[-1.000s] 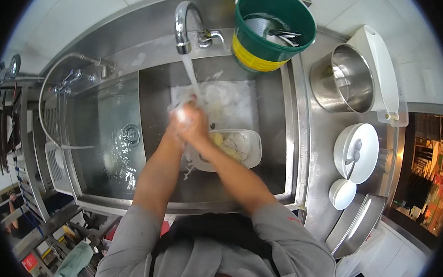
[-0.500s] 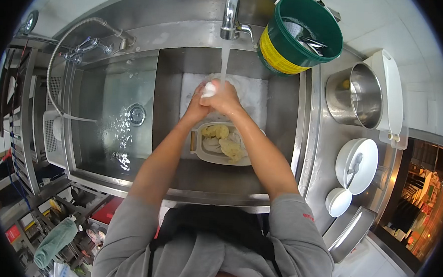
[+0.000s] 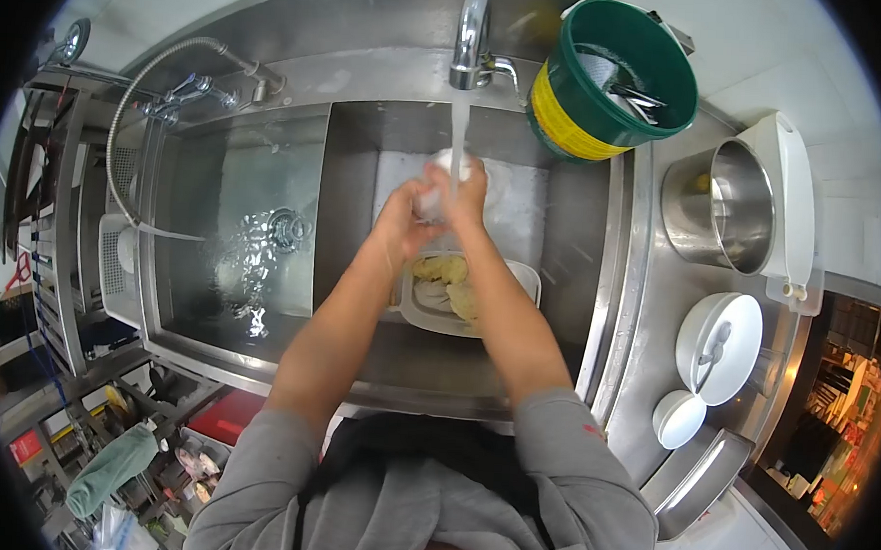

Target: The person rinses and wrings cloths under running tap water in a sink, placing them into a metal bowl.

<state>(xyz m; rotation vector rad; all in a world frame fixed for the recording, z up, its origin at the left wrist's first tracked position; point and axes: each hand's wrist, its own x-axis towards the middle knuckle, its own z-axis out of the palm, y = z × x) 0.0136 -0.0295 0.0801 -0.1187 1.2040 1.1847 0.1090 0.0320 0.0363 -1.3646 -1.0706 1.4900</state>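
Observation:
Under the running tap, my left hand and my right hand are together over the right sink basin. Between them is a white object, wet and blurred, its kind not clear. Fingers of both hands are closed around it, partly hidden by the water stream and motion. Below my wrists sits a white rectangular tub holding yellowish, crumpled lumps and something pale. My right forearm covers part of the tub.
The left basin holds water, with a spray hose hanging over it. A green bucket with utensils stands behind on the right. A steel pot, white bowls and a metal tray line the right counter.
The view has shifted slightly, so the sink sits further right and lower. Both hands have turned the white object under the water; it now shows higher, above the fingers.

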